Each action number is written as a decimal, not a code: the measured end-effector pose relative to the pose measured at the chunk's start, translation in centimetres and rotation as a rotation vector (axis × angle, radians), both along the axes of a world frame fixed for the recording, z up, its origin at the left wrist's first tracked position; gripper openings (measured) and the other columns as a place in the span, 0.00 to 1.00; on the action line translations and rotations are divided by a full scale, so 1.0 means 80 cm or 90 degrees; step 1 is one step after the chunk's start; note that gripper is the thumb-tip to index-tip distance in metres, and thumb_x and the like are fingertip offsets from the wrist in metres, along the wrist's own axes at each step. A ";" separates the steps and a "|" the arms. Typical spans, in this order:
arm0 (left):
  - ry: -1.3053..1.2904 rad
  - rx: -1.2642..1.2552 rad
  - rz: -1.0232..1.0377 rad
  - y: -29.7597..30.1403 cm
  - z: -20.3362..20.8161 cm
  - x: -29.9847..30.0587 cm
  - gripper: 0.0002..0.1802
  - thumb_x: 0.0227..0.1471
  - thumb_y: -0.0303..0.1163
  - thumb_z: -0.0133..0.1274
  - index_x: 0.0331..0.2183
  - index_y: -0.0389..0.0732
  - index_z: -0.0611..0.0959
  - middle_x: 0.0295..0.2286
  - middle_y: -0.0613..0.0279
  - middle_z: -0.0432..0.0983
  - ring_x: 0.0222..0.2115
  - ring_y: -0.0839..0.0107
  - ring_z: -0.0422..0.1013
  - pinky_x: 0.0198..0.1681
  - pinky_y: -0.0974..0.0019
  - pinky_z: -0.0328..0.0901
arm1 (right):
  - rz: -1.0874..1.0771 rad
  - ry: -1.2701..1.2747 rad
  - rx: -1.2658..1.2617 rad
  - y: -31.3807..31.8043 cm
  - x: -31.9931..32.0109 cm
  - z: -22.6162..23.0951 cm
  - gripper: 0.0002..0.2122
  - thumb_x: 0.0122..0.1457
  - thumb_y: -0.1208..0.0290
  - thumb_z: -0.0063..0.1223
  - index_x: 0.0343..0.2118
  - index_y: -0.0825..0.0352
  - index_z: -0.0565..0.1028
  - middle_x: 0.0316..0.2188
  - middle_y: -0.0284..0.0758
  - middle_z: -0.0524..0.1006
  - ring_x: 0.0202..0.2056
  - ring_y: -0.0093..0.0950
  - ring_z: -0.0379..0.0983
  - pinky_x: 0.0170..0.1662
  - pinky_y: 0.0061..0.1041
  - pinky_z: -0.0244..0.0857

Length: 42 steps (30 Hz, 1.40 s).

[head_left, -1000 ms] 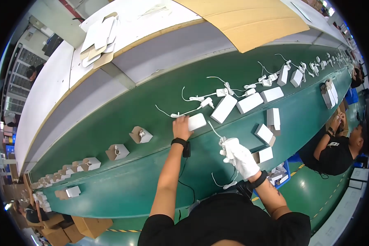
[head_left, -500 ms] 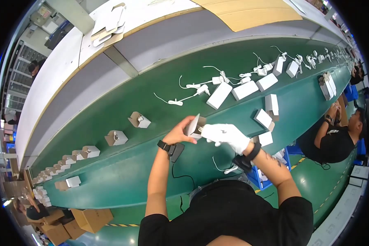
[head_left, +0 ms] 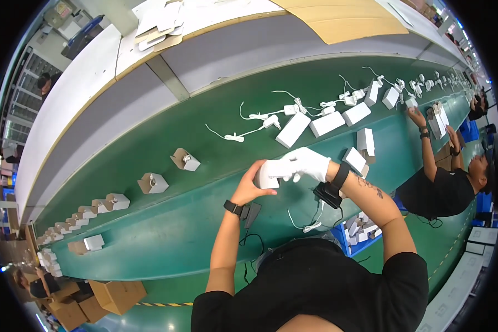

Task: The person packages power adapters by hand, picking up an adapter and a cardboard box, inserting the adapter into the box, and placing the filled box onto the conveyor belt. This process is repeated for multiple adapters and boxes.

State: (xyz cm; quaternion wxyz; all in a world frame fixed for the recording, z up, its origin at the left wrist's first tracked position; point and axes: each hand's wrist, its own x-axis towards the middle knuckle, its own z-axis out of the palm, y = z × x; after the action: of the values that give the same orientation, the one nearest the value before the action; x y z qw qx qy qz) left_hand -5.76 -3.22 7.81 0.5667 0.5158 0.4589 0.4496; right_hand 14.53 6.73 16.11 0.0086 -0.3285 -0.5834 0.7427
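Note:
My left hand is wrapped round a small white box above the green bench. At the right side of that box, my right hand, in a white glove, has its fingers closed on what looks like the box's flap. The glove partly hides this, and the box's inside cannot be seen. Below the hands, a white cable lies near the bench's front edge. Beyond them, white chargers with cables lie beside closed white boxes.
Open boxes holding white items line the bench on the left. More white boxes lie to the right. A blue bin stands below the front edge. A co-worker reaches over the bench at right. Cardboard lies on the shelf.
My right hand has moved from the box's open mouth to its right side. The box now shows a white face where its opening was. The co-worker has reached out over the bench.

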 end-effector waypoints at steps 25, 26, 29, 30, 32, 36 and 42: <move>0.093 0.087 0.028 -0.023 -0.034 -0.032 0.48 0.25 0.30 0.71 0.51 0.39 0.66 0.48 0.62 0.64 0.50 0.68 0.61 0.54 0.62 0.56 | 0.200 -0.068 0.808 -0.046 -0.063 0.008 0.10 0.49 0.65 0.51 0.29 0.67 0.73 0.23 0.43 0.73 0.28 0.42 0.72 0.32 0.36 0.67; 0.066 0.084 0.031 -0.022 -0.039 -0.027 0.48 0.25 0.31 0.71 0.51 0.39 0.67 0.47 0.62 0.65 0.50 0.67 0.61 0.54 0.62 0.57 | 0.209 -0.052 0.789 -0.042 -0.068 0.005 0.10 0.50 0.65 0.50 0.30 0.67 0.73 0.22 0.43 0.73 0.27 0.41 0.72 0.32 0.36 0.67; 0.016 0.083 0.031 -0.017 -0.057 -0.029 0.46 0.26 0.32 0.71 0.50 0.39 0.67 0.45 0.61 0.66 0.49 0.65 0.62 0.52 0.62 0.58 | 0.308 -0.208 0.829 -0.055 -0.090 -0.038 0.13 0.52 0.63 0.48 0.34 0.68 0.72 0.25 0.45 0.74 0.28 0.43 0.73 0.33 0.37 0.67; 0.101 0.136 0.090 -0.019 -0.068 -0.038 0.45 0.27 0.33 0.70 0.50 0.40 0.68 0.45 0.61 0.66 0.49 0.65 0.62 0.52 0.63 0.59 | 0.359 -0.286 0.841 -0.050 -0.099 -0.053 0.14 0.53 0.62 0.48 0.36 0.69 0.71 0.26 0.46 0.75 0.29 0.43 0.73 0.33 0.37 0.67; 0.269 0.234 0.217 -0.021 -0.088 -0.046 0.43 0.30 0.33 0.69 0.50 0.40 0.68 0.44 0.61 0.67 0.48 0.65 0.63 0.50 0.64 0.60 | 0.189 -0.247 0.811 -0.021 -0.101 -0.071 0.16 0.53 0.61 0.47 0.38 0.70 0.70 0.28 0.46 0.75 0.30 0.44 0.73 0.33 0.37 0.67; -0.070 0.076 0.420 -0.005 -0.094 -0.118 0.43 0.31 0.31 0.68 0.51 0.41 0.66 0.47 0.58 0.65 0.48 0.64 0.63 0.53 0.61 0.57 | -0.309 -0.358 0.389 0.078 -0.148 -0.132 0.25 0.56 0.52 0.46 0.44 0.72 0.68 0.36 0.48 0.76 0.36 0.46 0.73 0.37 0.38 0.68; 0.050 0.062 0.512 -0.005 -0.121 -0.165 0.41 0.34 0.27 0.66 0.51 0.39 0.65 0.49 0.56 0.62 0.50 0.63 0.59 0.53 0.61 0.55 | -0.140 -0.629 0.334 0.178 -0.213 -0.260 0.28 0.55 0.50 0.47 0.53 0.65 0.63 0.41 0.47 0.75 0.43 0.42 0.72 0.41 0.33 0.68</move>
State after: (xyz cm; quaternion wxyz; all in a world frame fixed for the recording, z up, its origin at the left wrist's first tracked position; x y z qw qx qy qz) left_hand -18.97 -3.59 -1.90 0.3028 0.3383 0.6234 0.6366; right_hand -2.53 20.98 -4.67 -0.1070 -0.6826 -0.6453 0.3258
